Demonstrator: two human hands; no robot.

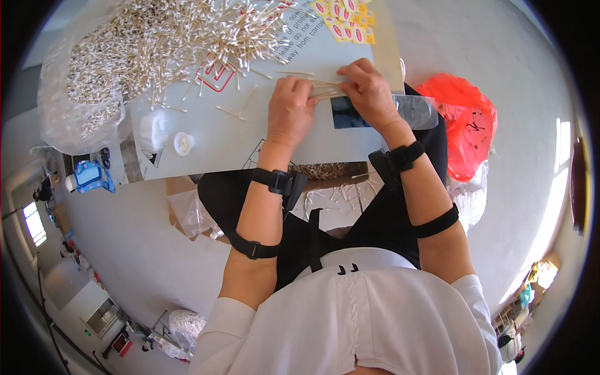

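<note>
Over the table's near right part, my left hand (291, 111) and my right hand (371, 95) face each other, fingers pinched. A few cotton swabs (326, 89) stretch between them, their ends at the fingertips of both hands. Just beyond my left hand, one loose swab (299, 73) lies on the tabletop. Under my right hand is a dark blue flat piece (345, 114), and beside it a clear plastic bag (415, 111) reaches over the table's right edge. A large heap of cotton swabs (140, 53) covers the far left of the table.
Yellow and white printed packets (345, 19) lie at the far right. Small white plastic containers (184, 144) stand at the near left. A red plastic bag (459, 119) hangs right of the table. Below the near edge, an open box (331, 170) holds swabs, and more are scattered between my legs.
</note>
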